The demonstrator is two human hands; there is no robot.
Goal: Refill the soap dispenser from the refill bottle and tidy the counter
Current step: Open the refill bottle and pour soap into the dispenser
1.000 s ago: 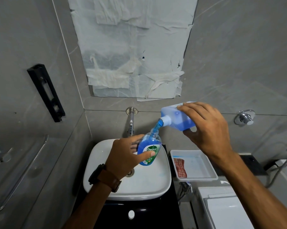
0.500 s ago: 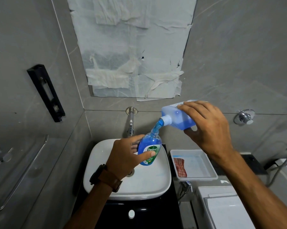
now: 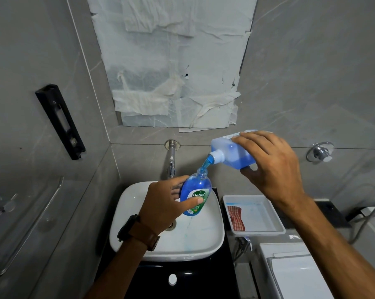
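Room: grey tiled bathroom corner, with a mirror (image 3: 173,61) on the back wall covered in crumpled paper.
Basin: white sink (image 3: 167,244) under a wall tap (image 3: 171,160); faint blue streaks run toward its drain, so some soap seems to have spilled.
Tray: white tray (image 3: 262,228) just right of the sink, holding a folded red checked cloth (image 3: 236,217) and a blue smear.
Refill bottle: refill bottle (image 3: 231,154) tipped nearly level above the sink's back right edge, neck down-left, a blue soap stream (image 3: 207,164) falling from it.
Dispenser: soap dispenser (image 3: 195,197) held over the basin, pump off, open mouth up and tilted toward the stream; it looks nearly full.
Right hand: right hand (image 3: 270,167) grasps the refill bottle from above, fingers over the top, thumb beneath.
Left hand: left hand (image 3: 167,206) wraps the dispenser's body, thumb across the label.
Doing it well: judged from the level, ease the refill bottle upright early, keep the stream thin and centred on the mouth, and stay over the sink so drips land there.
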